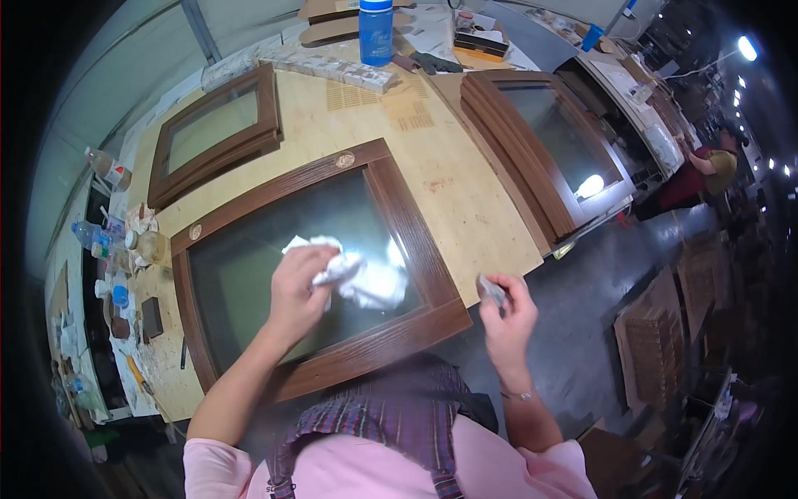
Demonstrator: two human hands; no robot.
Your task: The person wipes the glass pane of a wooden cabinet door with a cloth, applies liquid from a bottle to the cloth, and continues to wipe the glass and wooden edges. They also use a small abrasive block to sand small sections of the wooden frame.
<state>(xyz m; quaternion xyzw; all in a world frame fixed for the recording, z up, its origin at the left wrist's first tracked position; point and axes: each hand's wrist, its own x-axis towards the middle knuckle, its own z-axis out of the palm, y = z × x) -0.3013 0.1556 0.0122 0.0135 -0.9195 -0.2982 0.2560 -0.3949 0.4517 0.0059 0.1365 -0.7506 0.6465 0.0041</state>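
One white rag point(362, 279) sits under the left hand point(298, 287), pressed on glass point(249, 283).

Under your left hand's fingers point(309, 264) lies a cloth point(366, 279), on the glass of a framed window point(416, 320). That window lies on the bench point(449, 179). Beyond your fingers stands a bottle point(376, 32).

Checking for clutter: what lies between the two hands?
In the head view, between the left hand with its white cloth and the right hand lies only the brown frame's corner and some glass.
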